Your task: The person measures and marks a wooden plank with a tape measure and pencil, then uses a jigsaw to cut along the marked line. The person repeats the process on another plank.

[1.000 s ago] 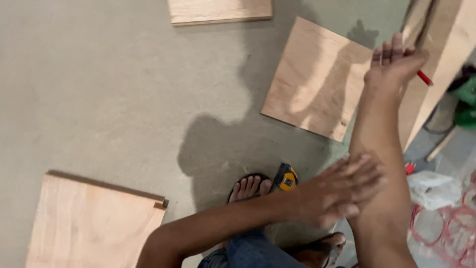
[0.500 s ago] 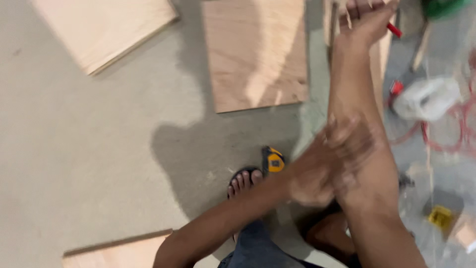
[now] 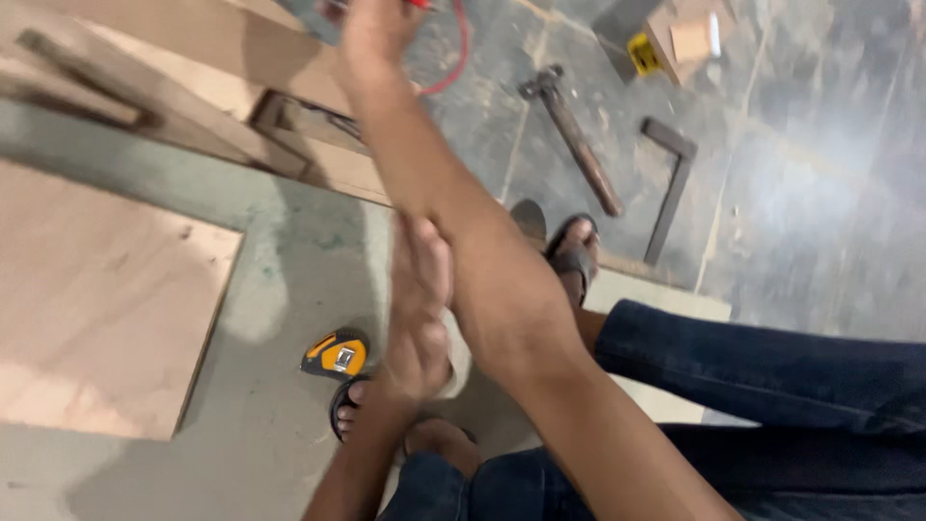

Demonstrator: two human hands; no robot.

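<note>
My right arm stretches up the middle of the view. My right hand (image 3: 371,29) is cut off by the top edge, and a red pencil (image 3: 417,4) pokes out beside its fingers. My left hand (image 3: 421,307) lies flat against the inside of my right forearm, fingers stretched out, holding nothing; it is blurred by motion. A yellow and black tape measure (image 3: 336,354) lies on the floor just left of my left hand, by my sandalled foot (image 3: 351,397). My other foot (image 3: 575,253) rests behind my right arm.
A plywood sheet (image 3: 96,299) lies at left, with long wooden planks (image 3: 193,92) behind it. On the grey floor at right lie a hammer (image 3: 571,140), a dark try square (image 3: 675,183), a small yellow box (image 3: 642,54) and a red cable (image 3: 457,53).
The view has swung round, bringing the hammer and try square into sight. My left hand stays on my right forearm, shifted along it. My right hand is still stretched out far ahead.
</note>
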